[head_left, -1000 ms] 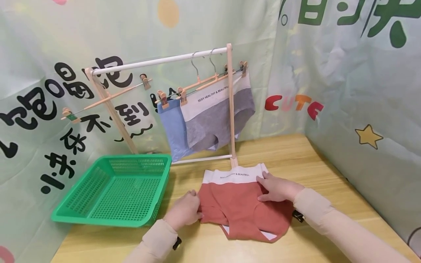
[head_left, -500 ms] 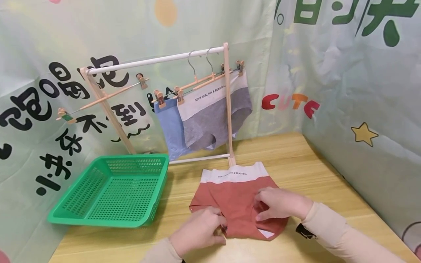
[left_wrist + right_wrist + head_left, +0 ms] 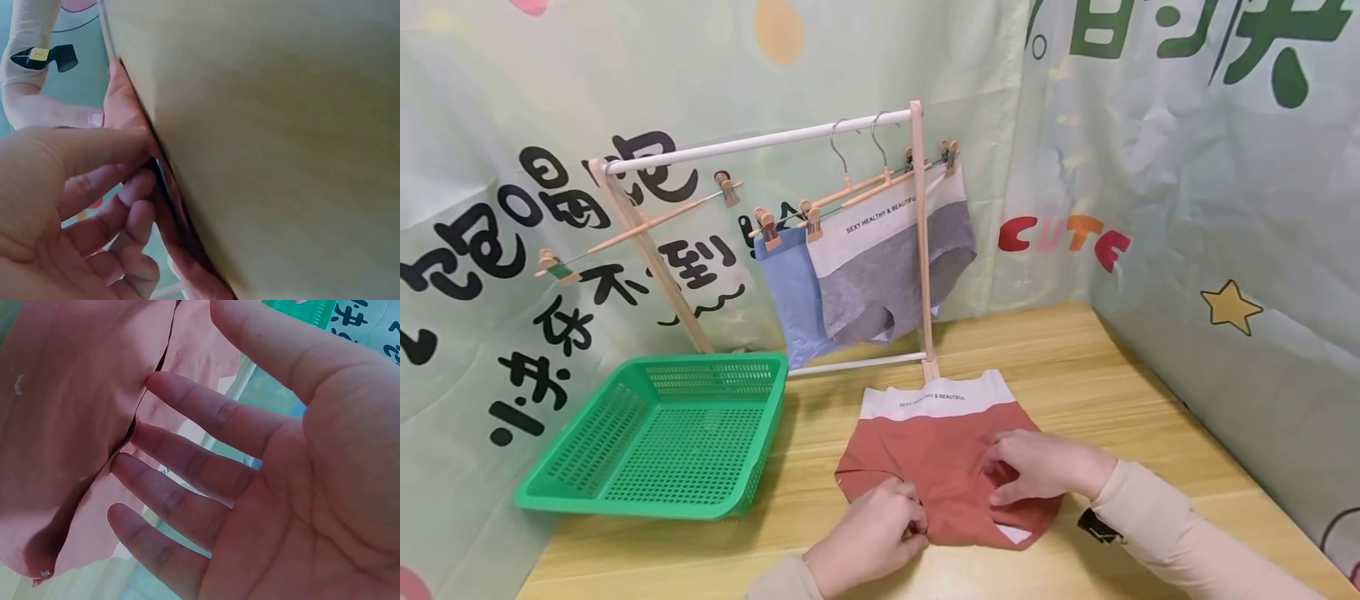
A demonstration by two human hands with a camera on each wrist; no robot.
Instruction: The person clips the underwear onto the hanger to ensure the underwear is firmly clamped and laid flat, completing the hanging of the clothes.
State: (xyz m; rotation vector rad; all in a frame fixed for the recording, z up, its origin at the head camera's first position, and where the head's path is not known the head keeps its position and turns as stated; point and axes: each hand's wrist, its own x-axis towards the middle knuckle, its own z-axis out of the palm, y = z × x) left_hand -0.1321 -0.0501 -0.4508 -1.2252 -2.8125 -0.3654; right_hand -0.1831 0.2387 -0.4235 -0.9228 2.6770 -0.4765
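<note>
A pair of red-brown underpants point(image 3: 940, 458) with a white waistband lies flat on the wooden table, waistband toward the rack. At its lower left leg edge, my left hand point(image 3: 876, 533) pinches the cloth; in the left wrist view, thumb and forefinger meet on the fabric edge point(image 3: 187, 256). My right hand point(image 3: 1048, 467) rests on the right side of the underpants. Its extended fingers point(image 3: 181, 450) touch the cloth along the leg opening in the right wrist view, with the thumb apart from them.
A green plastic basket point(image 3: 662, 442) stands at left. Behind is a drying rack point(image 3: 760, 143) with blue underpants point(image 3: 797, 292) and grey underpants point(image 3: 872, 292) clipped on hangers. Another clip hanger point(image 3: 655, 221) hangs at the rack's left end. Printed cloth walls point(image 3: 1187, 208) border the table.
My left hand has moved right from the side of the underpants to the lower leg edge. My right hand has slid down from the waistband to the right leg opening.
</note>
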